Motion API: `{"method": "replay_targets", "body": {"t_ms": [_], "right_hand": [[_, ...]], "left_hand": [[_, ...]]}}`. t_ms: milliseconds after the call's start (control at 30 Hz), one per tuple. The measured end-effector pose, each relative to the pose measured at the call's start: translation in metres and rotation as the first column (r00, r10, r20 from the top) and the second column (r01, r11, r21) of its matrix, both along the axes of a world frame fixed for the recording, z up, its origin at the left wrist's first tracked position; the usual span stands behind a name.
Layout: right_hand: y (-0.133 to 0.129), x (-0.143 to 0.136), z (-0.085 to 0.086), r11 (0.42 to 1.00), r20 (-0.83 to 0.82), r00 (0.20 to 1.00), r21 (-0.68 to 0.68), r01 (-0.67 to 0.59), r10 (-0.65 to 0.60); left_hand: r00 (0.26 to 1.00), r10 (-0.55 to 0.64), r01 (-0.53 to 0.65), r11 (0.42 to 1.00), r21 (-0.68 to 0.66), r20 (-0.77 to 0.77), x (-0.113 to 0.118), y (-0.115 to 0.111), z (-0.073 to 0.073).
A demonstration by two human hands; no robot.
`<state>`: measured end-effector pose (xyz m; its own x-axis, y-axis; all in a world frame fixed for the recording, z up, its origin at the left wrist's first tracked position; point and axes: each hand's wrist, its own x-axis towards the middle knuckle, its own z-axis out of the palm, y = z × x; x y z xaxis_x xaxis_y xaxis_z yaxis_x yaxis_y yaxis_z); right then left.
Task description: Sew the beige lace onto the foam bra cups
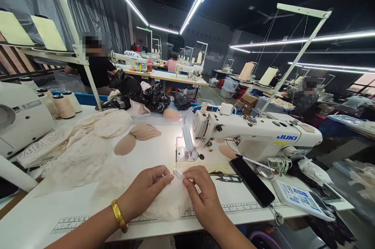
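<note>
Just on the near side of the metal plate (185,155): small whitish piece (178,172) is held between both hands' fingertips, apart from the plate.
Piece's long axis: seemingly laid sideways, hand to hand; bunched, so cannot be told for sure.
Left hand (150,182): near-left of plate; piece's left end is pinched by thumb and forefinger.
Right hand (202,192): near-right of plate; right end is pinched likewise; fingertips set slightly nearer the plate.
Pale cloth (170,204): spread below the hands, near side of plate; any join to the piece cannot be told.
</note>
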<state>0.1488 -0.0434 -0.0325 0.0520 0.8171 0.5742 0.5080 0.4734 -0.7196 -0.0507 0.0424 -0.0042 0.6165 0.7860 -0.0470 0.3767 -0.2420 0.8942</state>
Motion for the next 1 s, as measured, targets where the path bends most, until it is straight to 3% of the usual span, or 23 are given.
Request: {"method": "replay_targets", "body": {"t_ms": [67,133,200,267,333,400,467,533,633,733,800,900,1000], "right_hand": [[-0.003,-0.003,0.004,0.997,-0.044,0.998,0.065,-0.033,0.036],[-0.002,-0.004,0.008,0.985,-0.248,0.961,-0.089,-0.15,0.124],[0.005,-0.003,0.008,0.898,-0.527,0.839,-0.293,-0.329,0.136],[0.018,0.0,0.006,0.789,-0.653,0.754,-0.426,-0.444,0.072],[0.032,0.005,0.002,0.744,-0.58,0.813,-0.518,-0.423,0.059],[0.041,0.009,-0.004,0.778,-0.425,0.901,-0.536,-0.328,0.087],[0.043,0.011,-0.008,0.864,-0.292,0.949,-0.441,-0.242,0.117],[0.04,0.012,-0.01,0.926,-0.205,0.968,-0.318,-0.203,0.142],[0.033,0.01,-0.009,0.954,-0.199,0.966,-0.217,-0.206,0.164],[0.029,0.01,-0.007,0.936,-0.382,0.917,-0.265,-0.23,0.117],[0.03,0.01,-0.007,0.883,-0.518,0.851,-0.36,-0.302,0.08],[0.032,0.008,-0.008,0.79,-0.594,0.803,-0.469,-0.394,0.048],[0.035,0.006,-0.01,0.8,-0.494,0.869,-0.52,-0.298,0.002]], "left_hand": [[0.999,0.003,-0.002,1.0,0.019,-0.04,0.0,0.001,-0.002],[0.997,-0.024,0.026,0.999,0.027,-0.068,0.0,0.003,-0.001],[0.995,-0.049,0.052,0.998,0.039,-0.088,0.0,0.008,0.001],[0.993,-0.043,0.052,0.996,0.076,-0.112,0.0,0.017,0.006],[0.988,-0.03,0.048,0.992,0.115,-0.153,-0.002,0.028,0.01],[0.981,-0.029,0.054,0.99,0.129,-0.19,-0.005,0.039,0.012],[0.981,-0.03,0.059,0.988,0.146,-0.191,-0.007,0.046,0.013],[0.989,-0.021,0.051,0.978,0.202,-0.148,-0.009,0.048,0.012],[1.0,-0.029,0.029,0.967,0.253,-0.004,-0.008,0.044,0.01],[0.999,-0.052,0.051,0.987,0.151,0.007,-0.004,0.037,0.005],[0.996,-0.057,0.064,0.991,0.118,-0.064,-0.003,0.032,0.002],[0.986,-0.01,0.04,0.983,0.181,-0.166,-0.006,0.034,0.002],[0.943,0.174,-0.067,0.934,0.351,-0.282,-0.024,0.053,0.009]]}}
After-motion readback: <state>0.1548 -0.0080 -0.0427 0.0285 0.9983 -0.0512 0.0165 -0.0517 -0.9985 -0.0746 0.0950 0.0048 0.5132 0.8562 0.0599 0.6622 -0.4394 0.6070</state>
